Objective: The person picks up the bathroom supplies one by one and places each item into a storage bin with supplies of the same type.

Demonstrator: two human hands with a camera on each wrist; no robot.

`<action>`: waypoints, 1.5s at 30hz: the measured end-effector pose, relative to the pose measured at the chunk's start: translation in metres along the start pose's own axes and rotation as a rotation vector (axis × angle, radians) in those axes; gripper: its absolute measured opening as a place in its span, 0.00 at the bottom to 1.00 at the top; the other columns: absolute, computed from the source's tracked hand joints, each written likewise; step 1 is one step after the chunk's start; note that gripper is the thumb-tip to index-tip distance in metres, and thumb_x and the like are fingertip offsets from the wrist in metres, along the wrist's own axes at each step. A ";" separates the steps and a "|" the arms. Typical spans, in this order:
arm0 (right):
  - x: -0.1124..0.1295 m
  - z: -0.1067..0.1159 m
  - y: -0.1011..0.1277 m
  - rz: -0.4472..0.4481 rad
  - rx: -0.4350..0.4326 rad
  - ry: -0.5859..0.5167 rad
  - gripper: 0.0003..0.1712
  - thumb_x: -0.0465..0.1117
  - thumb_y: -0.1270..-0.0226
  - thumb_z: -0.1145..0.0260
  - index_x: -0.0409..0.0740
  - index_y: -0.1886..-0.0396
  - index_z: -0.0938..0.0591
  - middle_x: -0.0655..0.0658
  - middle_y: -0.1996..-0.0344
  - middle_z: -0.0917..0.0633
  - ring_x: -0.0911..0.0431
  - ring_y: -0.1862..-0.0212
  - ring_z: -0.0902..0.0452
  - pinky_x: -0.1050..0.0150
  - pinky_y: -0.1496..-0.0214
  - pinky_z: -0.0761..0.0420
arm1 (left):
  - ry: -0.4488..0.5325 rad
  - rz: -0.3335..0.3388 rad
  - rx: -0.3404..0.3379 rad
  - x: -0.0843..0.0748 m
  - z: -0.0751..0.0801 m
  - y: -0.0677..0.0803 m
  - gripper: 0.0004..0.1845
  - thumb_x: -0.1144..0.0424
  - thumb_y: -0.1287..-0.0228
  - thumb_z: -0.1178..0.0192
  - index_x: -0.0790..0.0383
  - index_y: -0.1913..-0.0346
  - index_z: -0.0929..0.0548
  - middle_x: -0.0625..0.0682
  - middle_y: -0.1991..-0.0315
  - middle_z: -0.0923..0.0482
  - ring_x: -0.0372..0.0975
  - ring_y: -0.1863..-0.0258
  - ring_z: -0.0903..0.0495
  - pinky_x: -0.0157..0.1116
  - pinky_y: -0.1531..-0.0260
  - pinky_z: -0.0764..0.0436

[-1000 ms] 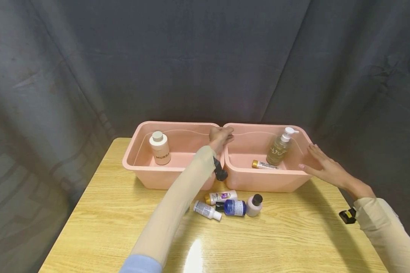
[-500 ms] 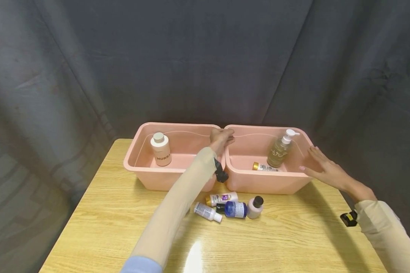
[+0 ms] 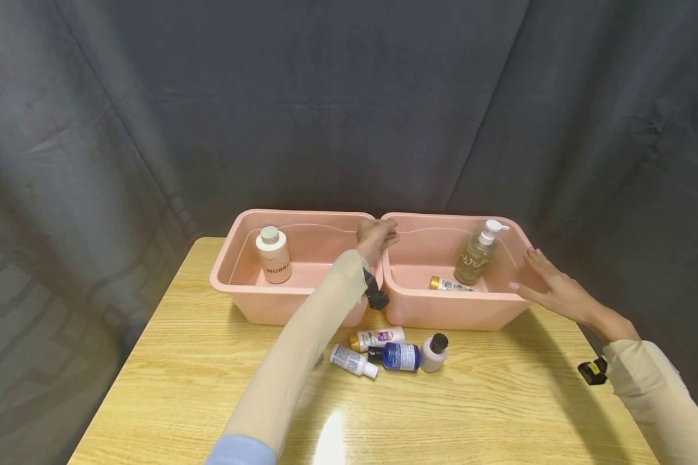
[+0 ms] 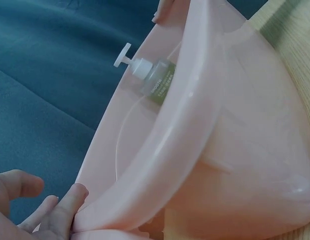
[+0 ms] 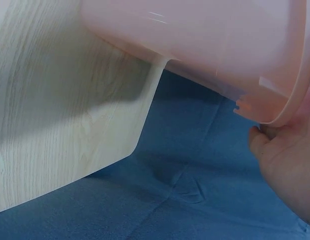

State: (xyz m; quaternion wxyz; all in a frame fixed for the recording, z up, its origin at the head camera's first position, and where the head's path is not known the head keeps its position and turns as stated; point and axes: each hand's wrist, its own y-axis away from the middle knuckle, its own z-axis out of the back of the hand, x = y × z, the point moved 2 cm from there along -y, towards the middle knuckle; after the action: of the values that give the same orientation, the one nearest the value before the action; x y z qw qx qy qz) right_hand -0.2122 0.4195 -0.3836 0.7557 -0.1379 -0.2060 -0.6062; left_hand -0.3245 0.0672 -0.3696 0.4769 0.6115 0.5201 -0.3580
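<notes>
Flanking right bin (image 3: 459,310), long axis left-right: left hand (image 3: 375,234), right hand (image 3: 549,287), fingers extended, touching rim.

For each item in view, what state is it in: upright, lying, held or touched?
Left bin: holds one bottle.
Right bin: both hands touch its ends.
Beige bottle: upright.
Pump bottle: upright.
Gold-capped tube: lying.
Four small bottles: lying on table.
Left hand: open.
Right hand: open.

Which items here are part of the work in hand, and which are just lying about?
In hand:
right pink bin, touched by the left hand and right hand at its two ends.

Lying about:
left pink bin
pump bottle
beige bottle
four small bottles on the table
</notes>
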 end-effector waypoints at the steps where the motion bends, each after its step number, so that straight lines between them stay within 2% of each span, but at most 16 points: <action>1: 0.000 0.000 0.000 0.002 0.001 -0.003 0.52 0.56 0.28 0.40 0.39 0.21 0.59 0.36 0.22 0.65 0.36 0.24 0.73 0.20 0.39 0.57 | 0.004 0.000 -0.005 0.000 0.000 0.000 0.16 0.75 0.38 0.41 0.82 0.49 0.22 0.76 0.49 0.22 0.53 0.59 0.14 0.38 0.56 0.16; 4: 0.000 -0.001 -0.001 0.002 0.000 -0.012 0.52 0.56 0.28 0.40 0.40 0.21 0.58 0.36 0.22 0.65 0.36 0.24 0.72 0.20 0.39 0.57 | 0.014 0.007 -0.003 0.000 0.001 -0.002 0.16 0.75 0.37 0.41 0.83 0.49 0.22 0.76 0.49 0.22 0.52 0.60 0.14 0.38 0.55 0.16; 9: 0.002 -0.001 -0.002 0.000 0.006 -0.019 0.52 0.57 0.28 0.41 0.41 0.20 0.59 0.37 0.22 0.65 0.36 0.24 0.74 0.19 0.39 0.58 | 0.030 0.026 0.002 0.000 0.002 -0.003 0.20 0.75 0.37 0.42 0.83 0.44 0.25 0.75 0.48 0.23 0.58 0.49 0.19 0.39 0.53 0.17; 15: 0.003 -0.002 -0.004 0.013 0.001 0.014 0.52 0.57 0.28 0.41 0.37 0.21 0.58 0.34 0.22 0.64 0.38 0.23 0.74 0.21 0.38 0.56 | 0.051 0.059 -0.001 -0.003 0.004 -0.002 0.21 0.75 0.35 0.42 0.83 0.41 0.27 0.75 0.47 0.23 0.59 0.47 0.20 0.41 0.52 0.18; 19: 0.001 -0.004 -0.005 0.047 -0.038 0.045 0.50 0.55 0.27 0.40 0.34 0.22 0.54 0.32 0.23 0.60 0.38 0.23 0.71 0.22 0.36 0.54 | 0.057 0.065 -0.017 -0.004 0.003 -0.003 0.18 0.76 0.37 0.42 0.83 0.45 0.24 0.71 0.56 0.18 0.59 0.50 0.18 0.41 0.54 0.17; 22: 0.000 -0.007 -0.006 0.088 -0.073 0.063 0.48 0.53 0.27 0.40 0.32 0.22 0.53 0.31 0.23 0.59 0.38 0.23 0.71 0.24 0.35 0.55 | 0.060 0.065 -0.020 -0.004 0.004 -0.005 0.16 0.77 0.38 0.42 0.83 0.48 0.23 0.70 0.58 0.18 0.59 0.51 0.18 0.41 0.55 0.16; 27: -0.001 -0.010 -0.006 0.113 -0.098 0.081 0.47 0.53 0.26 0.41 0.31 0.23 0.52 0.31 0.23 0.59 0.41 0.23 0.72 0.27 0.32 0.58 | 0.054 0.069 -0.011 -0.005 0.004 -0.006 0.15 0.77 0.38 0.42 0.82 0.49 0.23 0.75 0.51 0.21 0.59 0.51 0.18 0.40 0.56 0.16; 34: 0.001 -0.009 -0.007 0.086 -0.090 0.090 0.48 0.55 0.26 0.42 0.32 0.22 0.53 0.31 0.23 0.59 0.41 0.23 0.72 0.28 0.31 0.59 | 0.054 0.087 0.023 -0.008 0.007 -0.006 0.13 0.76 0.35 0.43 0.81 0.50 0.23 0.73 0.51 0.21 0.59 0.48 0.19 0.40 0.54 0.17; 40: 0.000 -0.009 -0.008 0.078 -0.085 0.102 0.48 0.55 0.26 0.43 0.32 0.22 0.53 0.31 0.23 0.59 0.41 0.23 0.72 0.28 0.31 0.58 | 0.029 0.077 0.070 -0.012 0.012 -0.007 0.17 0.75 0.33 0.45 0.83 0.45 0.24 0.75 0.46 0.24 0.58 0.46 0.21 0.39 0.51 0.18; 45: -0.001 -0.008 -0.009 0.061 -0.080 0.100 0.48 0.54 0.25 0.43 0.32 0.22 0.53 0.33 0.22 0.60 0.43 0.22 0.73 0.27 0.32 0.57 | 0.043 0.097 0.109 -0.013 0.016 -0.010 0.19 0.73 0.31 0.46 0.84 0.42 0.26 0.75 0.43 0.26 0.57 0.44 0.22 0.39 0.49 0.19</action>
State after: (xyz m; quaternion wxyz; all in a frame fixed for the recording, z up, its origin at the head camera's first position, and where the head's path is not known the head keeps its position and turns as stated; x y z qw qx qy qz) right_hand -0.2201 0.4149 -0.3919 0.7771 -0.1440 -0.1393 -0.5967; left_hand -0.3361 0.0483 -0.3641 0.4483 0.6686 0.4796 -0.3492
